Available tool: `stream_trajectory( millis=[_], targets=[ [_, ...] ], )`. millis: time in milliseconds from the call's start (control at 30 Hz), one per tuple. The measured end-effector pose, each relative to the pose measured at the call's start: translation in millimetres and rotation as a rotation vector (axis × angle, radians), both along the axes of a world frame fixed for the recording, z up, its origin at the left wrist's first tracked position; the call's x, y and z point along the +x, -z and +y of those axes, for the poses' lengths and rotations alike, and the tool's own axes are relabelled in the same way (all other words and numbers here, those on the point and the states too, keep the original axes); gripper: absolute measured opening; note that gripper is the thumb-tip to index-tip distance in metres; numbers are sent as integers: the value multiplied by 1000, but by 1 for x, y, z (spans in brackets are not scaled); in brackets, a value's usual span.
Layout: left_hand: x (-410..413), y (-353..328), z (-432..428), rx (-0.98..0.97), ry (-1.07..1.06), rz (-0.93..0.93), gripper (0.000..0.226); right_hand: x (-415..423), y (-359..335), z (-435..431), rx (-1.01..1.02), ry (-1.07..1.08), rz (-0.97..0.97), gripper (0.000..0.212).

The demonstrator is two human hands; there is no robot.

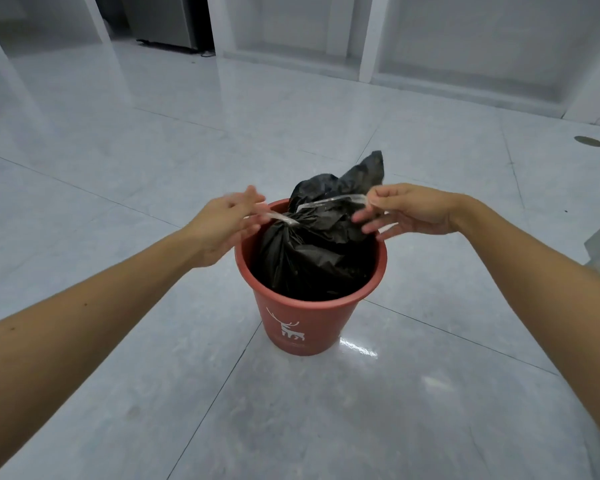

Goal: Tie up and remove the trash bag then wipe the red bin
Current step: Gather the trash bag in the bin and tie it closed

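You see the bin [302, 327] at frame centre on the floor [118, 140], the bag [312, 251] inside it, hands either side.

Open tiled floor [118, 161] rings the red bin [302, 327] — only the trash bag [312, 258] fills its mouth.
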State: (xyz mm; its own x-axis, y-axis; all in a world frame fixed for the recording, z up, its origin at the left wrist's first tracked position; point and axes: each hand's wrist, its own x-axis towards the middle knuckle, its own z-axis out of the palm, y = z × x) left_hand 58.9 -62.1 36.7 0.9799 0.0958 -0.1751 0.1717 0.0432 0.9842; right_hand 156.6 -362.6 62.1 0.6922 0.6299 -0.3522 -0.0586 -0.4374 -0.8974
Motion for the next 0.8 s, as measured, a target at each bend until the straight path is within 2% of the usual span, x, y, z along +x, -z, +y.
stream_trajectory(
  millis=[67,133,233,300,400,500,600,700,800],
  targets=[
    [4,-5,-9,155,178,-97,25,-2,-12,14,124,28,38,18],
    [7,-6,-21,288,220,-146,34,-4,-26,28,189,20,28,17],
    [12,3,-36,589,-26,-237,14,-9,-40,48,193,-108,-1,23],
    [16,8,-41,632,-145,-243,15,-16,-44,60,153,-180,-83,24],
    [22,12,-43,498,-85,-153,25,-27,-42,73,205,-237,-162,22],
    [18,15,-47,285,-6,-156,25,-34,-25,76,334,-262,-92,23],
    [20,16,-51,123,-155,-145,29,-31,-8,65,380,-252,68,23],
    [22,11,-59,-259,-227,-80,39,-19,8,43,235,-177,169,15],
    [16,5,-71,-359,-177,-45,41,-9,16,25,-97,-142,-17,23]
  ],
)
